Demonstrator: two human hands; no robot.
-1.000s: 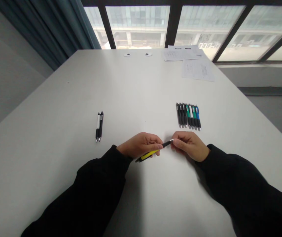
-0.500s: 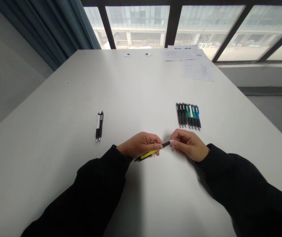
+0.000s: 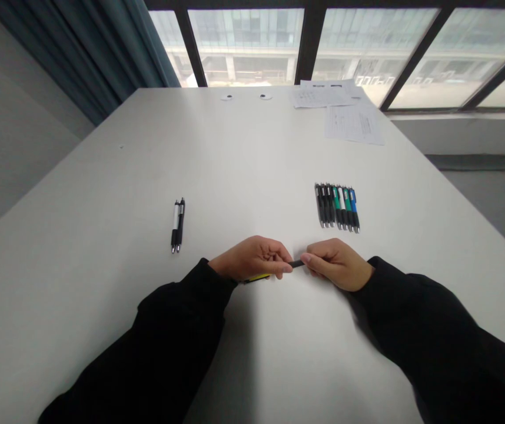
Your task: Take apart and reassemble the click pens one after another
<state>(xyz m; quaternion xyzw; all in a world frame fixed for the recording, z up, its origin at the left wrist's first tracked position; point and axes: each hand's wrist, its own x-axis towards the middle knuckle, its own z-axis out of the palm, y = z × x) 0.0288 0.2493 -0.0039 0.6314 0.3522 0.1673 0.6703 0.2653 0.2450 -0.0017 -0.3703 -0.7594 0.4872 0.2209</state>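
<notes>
At ten o'clock from the held pen, a pair of retractable pens (image 3: pixel 180 227) lies aligned, seemingly kept apart. The left hand (image 3: pixel 256 258) pinches the yellow-and-black pen (image 3: pixel 297 264) in its grip, probably steadying the barrel just above the surface (image 3: pixel 243 165); the right hand (image 3: pixel 341 264) pinches its front end, presumably for control. At one o'clock, a tight pen row (image 3: pixel 338 206) stays orderly.
</notes>
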